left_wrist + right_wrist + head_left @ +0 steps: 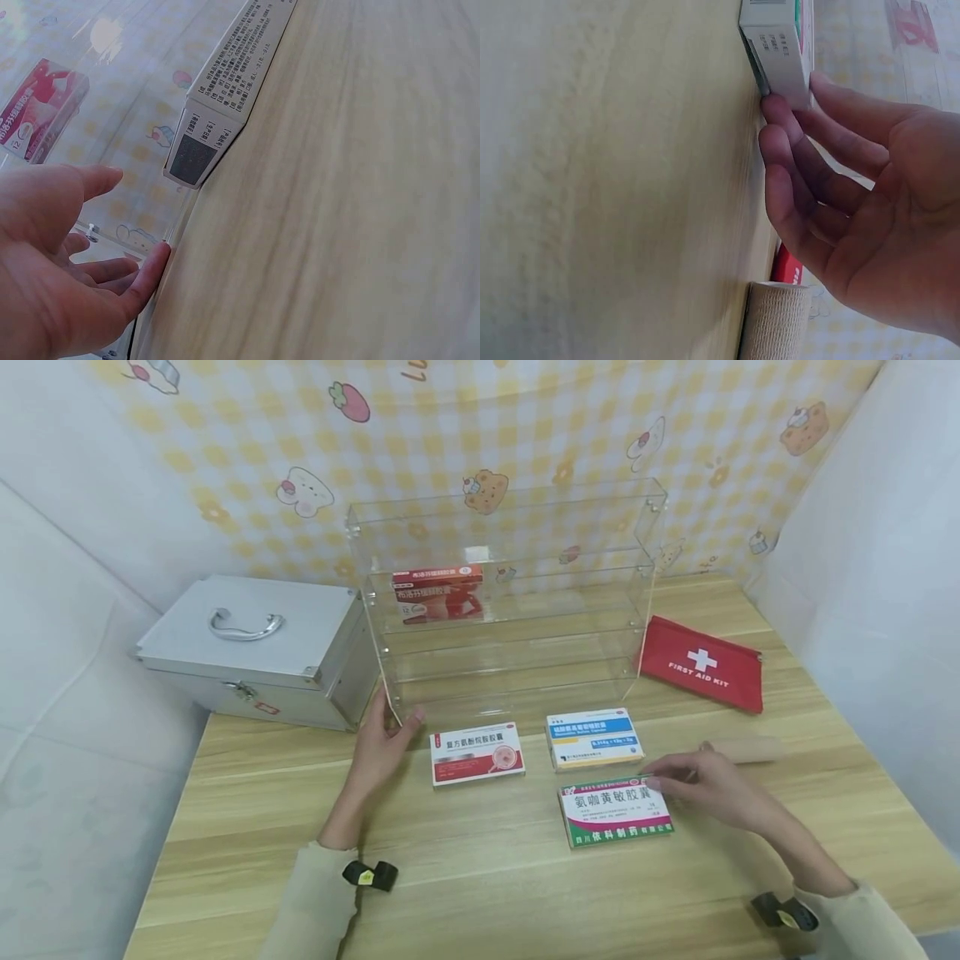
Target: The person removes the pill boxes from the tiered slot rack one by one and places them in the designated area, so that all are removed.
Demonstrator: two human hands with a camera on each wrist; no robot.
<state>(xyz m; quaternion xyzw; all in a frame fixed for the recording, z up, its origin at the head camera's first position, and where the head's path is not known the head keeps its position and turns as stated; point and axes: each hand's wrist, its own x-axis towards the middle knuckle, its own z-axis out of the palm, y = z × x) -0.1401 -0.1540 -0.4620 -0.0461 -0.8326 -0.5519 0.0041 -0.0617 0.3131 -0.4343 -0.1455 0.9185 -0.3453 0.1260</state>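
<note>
My right hand (701, 783) pinches the right end of a green-and-white medicine box (617, 814). In the right wrist view, the thumb is on its printed face and fingertips meet its lower edge. My left hand (382, 752) rests at the lower left corner of a clear acrylic shelf (517, 687), with the thumb spread from loosely bent fingers beside the side panel. Between the hands lie a red-and-white medicine box (477, 755) and a blue-and-white medicine box (594, 739). A red ibuprofen box (438, 597) stands at the left on an upper level of the shelf.
A silver metal case (247, 647) with a handle sits left of the shelf. To the right lies a red first aid pouch (703, 664). A beige bandage roll (742, 749) lies behind the right hand. A checked cloth (487, 435) hangs behind the wooden table (465, 893).
</note>
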